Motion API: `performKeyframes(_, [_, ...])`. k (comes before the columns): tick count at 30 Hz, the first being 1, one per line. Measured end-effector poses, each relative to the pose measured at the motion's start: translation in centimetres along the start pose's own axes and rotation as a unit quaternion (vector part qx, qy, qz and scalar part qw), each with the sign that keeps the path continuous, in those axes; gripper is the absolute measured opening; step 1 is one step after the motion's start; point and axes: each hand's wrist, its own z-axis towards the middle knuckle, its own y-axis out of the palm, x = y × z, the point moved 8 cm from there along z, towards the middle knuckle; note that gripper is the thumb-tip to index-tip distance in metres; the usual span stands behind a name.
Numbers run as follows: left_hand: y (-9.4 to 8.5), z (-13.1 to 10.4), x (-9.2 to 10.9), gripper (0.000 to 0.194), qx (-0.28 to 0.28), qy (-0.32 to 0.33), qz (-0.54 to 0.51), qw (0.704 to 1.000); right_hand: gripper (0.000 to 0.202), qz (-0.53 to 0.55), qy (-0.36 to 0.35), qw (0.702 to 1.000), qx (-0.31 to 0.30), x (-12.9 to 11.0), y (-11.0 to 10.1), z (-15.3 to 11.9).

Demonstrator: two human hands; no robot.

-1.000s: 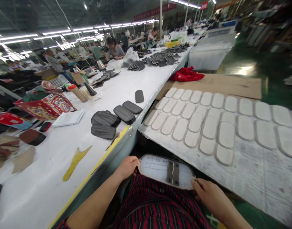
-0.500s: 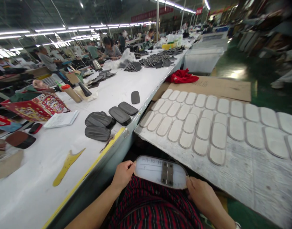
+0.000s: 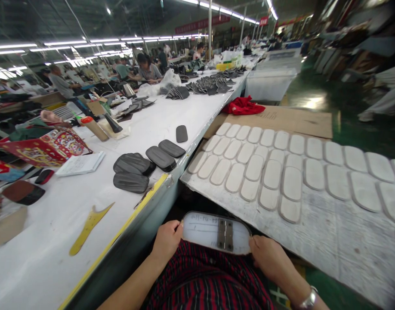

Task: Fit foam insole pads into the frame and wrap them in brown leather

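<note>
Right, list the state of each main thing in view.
Translucent plate: held at both ends
Left hand: closed on one end
Right hand: closed on the other
Hinge: opened flat
Dark pads: mostly piled
Pale pads: in rows, some overlapping
Yellow forked piece: lying flat
Red cloth: crumpled

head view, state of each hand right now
Left hand: closed, holding the left end of the hinged white plate.
Right hand: closed, holding the plate's right end.

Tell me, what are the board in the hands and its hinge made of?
The board is probably smooth plastic: it looks milky white and slightly see-through. The hinge is likely metal with a dull finish: it looks dark grey, with bright glints along its middle.
</note>
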Motion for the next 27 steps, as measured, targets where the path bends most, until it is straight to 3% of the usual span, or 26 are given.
performKeyframes(4, [-0.1,-0.2,0.4,0.035,0.006,0.016,0.0,1.0,0.022,0.053,0.004,0.998,-0.038,1.0,1.2,0.4])
performKeyframes(9, [1.4,-0.1,-1.9,0.029,-0.063,-0.098,-0.212,0.97,0.02,0.098,-0.004,0.995,-0.026,1.6,1.9,0.1])
performKeyframes(12, [1.8,0.1,-2.6,0.033,-0.077,-0.129,-0.273,0.95,0.025,0.163,0.004,0.986,-0.023,1.7,2.0,-0.3])
performKeyframes(17, [1.8,0.3,-2.6,0.03,-0.079,-0.132,-0.298,0.942,0.038,0.266,0.031,0.963,-0.037,2.1,2.3,-0.8])
performKeyframes(23, [1.7,0.3,-2.7,0.037,-0.068,-0.139,-0.308,0.939,0.028,0.249,0.001,0.968,-0.003,2.3,2.5,-0.7])
performKeyframes(27, [1.0,0.4,-1.6,0.037,-0.079,-0.09,-0.196,0.973,0.03,0.233,0.038,0.971,0.033,1.9,0.9,-1.6])
